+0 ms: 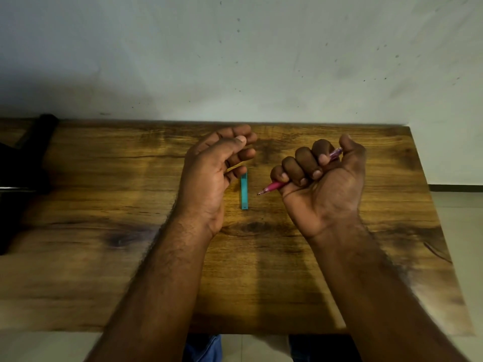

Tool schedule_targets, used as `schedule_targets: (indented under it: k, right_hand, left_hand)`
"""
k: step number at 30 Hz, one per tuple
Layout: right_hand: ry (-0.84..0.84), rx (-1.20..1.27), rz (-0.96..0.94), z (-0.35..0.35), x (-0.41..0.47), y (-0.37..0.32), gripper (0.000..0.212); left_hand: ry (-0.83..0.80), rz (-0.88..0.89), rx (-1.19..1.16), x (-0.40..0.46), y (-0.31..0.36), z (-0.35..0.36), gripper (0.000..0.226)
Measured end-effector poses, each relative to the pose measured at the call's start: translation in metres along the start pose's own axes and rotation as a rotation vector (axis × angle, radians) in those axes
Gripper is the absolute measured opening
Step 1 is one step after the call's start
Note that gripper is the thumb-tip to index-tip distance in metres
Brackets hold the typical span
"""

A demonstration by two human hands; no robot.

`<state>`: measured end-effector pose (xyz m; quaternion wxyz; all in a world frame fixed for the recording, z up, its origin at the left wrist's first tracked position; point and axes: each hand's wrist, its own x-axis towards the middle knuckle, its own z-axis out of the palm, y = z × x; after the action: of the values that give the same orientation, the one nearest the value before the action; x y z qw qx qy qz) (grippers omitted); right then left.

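Observation:
My right hand (322, 184) grips a pink mechanical pencil (273, 186) in a fist; its tip points down-left and its clear purple end sticks out past my thumb. A small teal lead case (244, 190) lies flat on the wooden table (104, 178), pointing away from me, between my two hands. My left hand (214, 173) hovers just left of the case with its fingers loosely curled and its palm turned to the right, holding nothing. The pencil tip is a short way right of the case.
The table stands against a pale, speckled wall (261, 61). A black object (23, 163) sits at the table's far left edge. Tiled floor (460, 218) shows to the right, and blue trousers (206, 348) below the front edge.

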<state>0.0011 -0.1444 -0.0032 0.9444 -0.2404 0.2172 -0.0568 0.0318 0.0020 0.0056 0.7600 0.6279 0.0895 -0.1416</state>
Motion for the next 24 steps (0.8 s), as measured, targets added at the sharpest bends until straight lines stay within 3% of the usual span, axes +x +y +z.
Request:
schedule_targets:
  k: [13,24]
  right_hand:
    - [-0.039,0.031,0.062,-0.0004,-0.0001,0.0014,0.059]
    - [-0.028,0.010,0.042,-0.0007,-0.0006,0.0004,0.051]
  left_hand:
    - [-0.001,-0.004,-0.003,0.0005,-0.0006,0.0002,0.026]
    - [-0.005,0.003,-0.007,0.0003,-0.0004,-0.0001,0.022]
